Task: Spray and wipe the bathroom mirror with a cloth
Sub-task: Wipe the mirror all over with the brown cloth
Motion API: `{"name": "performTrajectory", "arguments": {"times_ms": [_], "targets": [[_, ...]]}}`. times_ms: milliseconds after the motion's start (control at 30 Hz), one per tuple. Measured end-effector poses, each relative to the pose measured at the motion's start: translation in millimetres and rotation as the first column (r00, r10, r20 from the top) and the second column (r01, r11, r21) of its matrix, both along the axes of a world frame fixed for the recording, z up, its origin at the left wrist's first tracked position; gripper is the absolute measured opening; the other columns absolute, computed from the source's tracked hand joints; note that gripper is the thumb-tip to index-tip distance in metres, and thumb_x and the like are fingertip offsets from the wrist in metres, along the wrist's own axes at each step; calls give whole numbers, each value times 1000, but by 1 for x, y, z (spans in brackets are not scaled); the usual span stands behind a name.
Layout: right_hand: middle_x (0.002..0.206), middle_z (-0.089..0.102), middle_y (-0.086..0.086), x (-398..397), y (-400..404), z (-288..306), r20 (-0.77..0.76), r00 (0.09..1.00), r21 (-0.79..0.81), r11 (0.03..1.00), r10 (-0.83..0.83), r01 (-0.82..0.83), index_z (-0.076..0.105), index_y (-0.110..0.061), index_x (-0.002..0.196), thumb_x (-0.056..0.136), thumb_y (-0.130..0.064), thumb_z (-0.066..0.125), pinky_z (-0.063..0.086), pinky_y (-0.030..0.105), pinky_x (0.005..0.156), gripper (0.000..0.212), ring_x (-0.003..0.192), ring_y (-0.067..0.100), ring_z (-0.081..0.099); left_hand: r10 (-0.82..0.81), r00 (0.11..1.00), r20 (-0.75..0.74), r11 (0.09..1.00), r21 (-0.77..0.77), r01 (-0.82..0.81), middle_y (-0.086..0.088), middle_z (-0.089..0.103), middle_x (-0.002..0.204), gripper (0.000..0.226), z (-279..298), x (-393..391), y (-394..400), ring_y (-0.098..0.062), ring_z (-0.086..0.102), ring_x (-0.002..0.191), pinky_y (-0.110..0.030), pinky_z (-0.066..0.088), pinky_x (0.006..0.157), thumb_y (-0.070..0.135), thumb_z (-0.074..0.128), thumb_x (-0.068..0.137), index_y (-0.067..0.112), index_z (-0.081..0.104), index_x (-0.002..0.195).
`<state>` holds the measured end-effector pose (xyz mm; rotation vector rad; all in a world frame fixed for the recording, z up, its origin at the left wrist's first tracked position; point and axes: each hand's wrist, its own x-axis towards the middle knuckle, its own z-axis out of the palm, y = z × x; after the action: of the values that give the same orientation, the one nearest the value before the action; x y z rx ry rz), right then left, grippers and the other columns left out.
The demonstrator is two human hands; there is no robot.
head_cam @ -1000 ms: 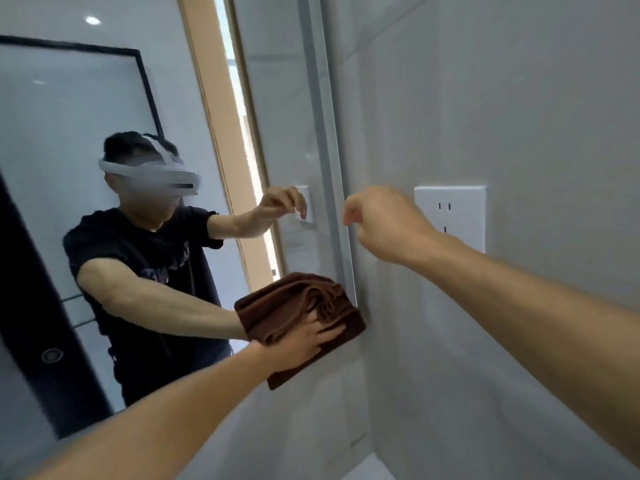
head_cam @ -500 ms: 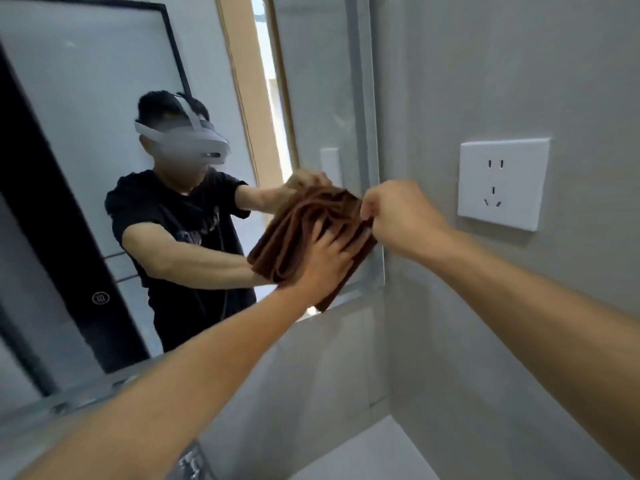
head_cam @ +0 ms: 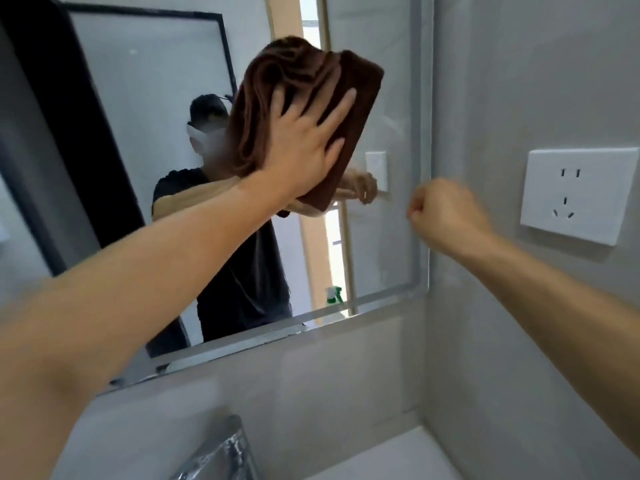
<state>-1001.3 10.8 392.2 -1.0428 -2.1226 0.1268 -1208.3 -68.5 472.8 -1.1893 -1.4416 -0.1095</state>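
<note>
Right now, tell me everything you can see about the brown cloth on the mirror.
The brown cloth looks like thick, soft terry or microfibre, dark chocolate in colour, folded into a bunched pad with ridged folds across its top. The left hand presses it flat against the mirror, fingers spread over its lower half. It sits high on the glass, tilted, its lower corner pointing down. The right hand is apart from it.

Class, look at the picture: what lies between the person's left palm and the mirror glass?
In the head view, the folded brown cloth lies between them: the left hand, fingers spread, presses it flat against the mirror. Nothing else shows there.
</note>
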Motion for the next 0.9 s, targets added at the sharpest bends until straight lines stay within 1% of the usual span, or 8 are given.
{"name": "performTrajectory", "arguments": {"times_ms": [67,167,300,400,500,600,767,900], "targets": [[97,70,13,-7,-3,-5,-12,1000,-14,1000,10,-10,73,-13,95,85,-9,57,51,36,74,19,91,37,65,27,1000,0,997,75,-26,-12,11,166,63,-12,8,-2,-33,10,153,-59,8,121,44,27,101,23,14,159],[85,68,10,-13,-13,-19,17,1000,-30,999,18,-18,68,-15,79,83,-11,56,45,33,66,13,80,35,63,-29,999,-13,1000,-5,29,-14,15,165,62,-91,10,4,-35,13,152,-59,10,120,39,33,101,18,18,158],[72,59,8,-16,-27,-35,62,997,-64,997,49,-45,51,-15,58,78,-11,56,41,31,64,21,74,35,57,-135,991,-12,910,-397,119,-17,44,152,58,-231,-6,-12,-40,45,136,-49,22,116,20,41,98,16,26,154],[70,57,5,-16,-34,-36,83,995,-70,996,62,-56,47,-18,56,80,-12,56,39,29,63,26,72,33,54,-113,988,-107,794,-608,25,-16,28,161,61,-271,-37,-45,-36,23,150,-49,7,125,11,40,100,14,21,158],[70,61,7,-18,-40,-31,61,995,-65,995,79,-75,56,-14,60,79,-10,55,40,28,62,19,70,32,56,-119,981,-154,762,-647,-9,-11,37,158,57,-243,-59,-78,-29,24,148,-41,-10,124,22,44,99,15,33,155],[76,60,8,-23,-47,-20,42,995,-66,994,86,-83,59,-16,66,80,-12,56,40,29,67,15,74,31,51,-150,979,-141,798,-602,36,-10,39,156,57,-172,-75,-106,-30,26,146,-39,-3,125,34,41,102,19,31,155],[76,58,9,-35,-60,-7,3,992,-40,991,129,-129,60,-16,68,82,-13,58,38,29,68,15,72,29,47,18,987,-162,975,-217,-53,-9,31,161,57,-30,-81,-139,-35,32,145,-47,7,118,45,35,102,27,30,156],[69,58,9,-52,-72,-8,3,987,-16,986,163,-163,63,-10,69,84,-15,57,34,28,57,17,70,31,51,166,985,33,985,33,-167,-5,18,166,61,-21,-70,-140,-31,28,148,-57,15,118,47,32,101,33,16,158]]}}
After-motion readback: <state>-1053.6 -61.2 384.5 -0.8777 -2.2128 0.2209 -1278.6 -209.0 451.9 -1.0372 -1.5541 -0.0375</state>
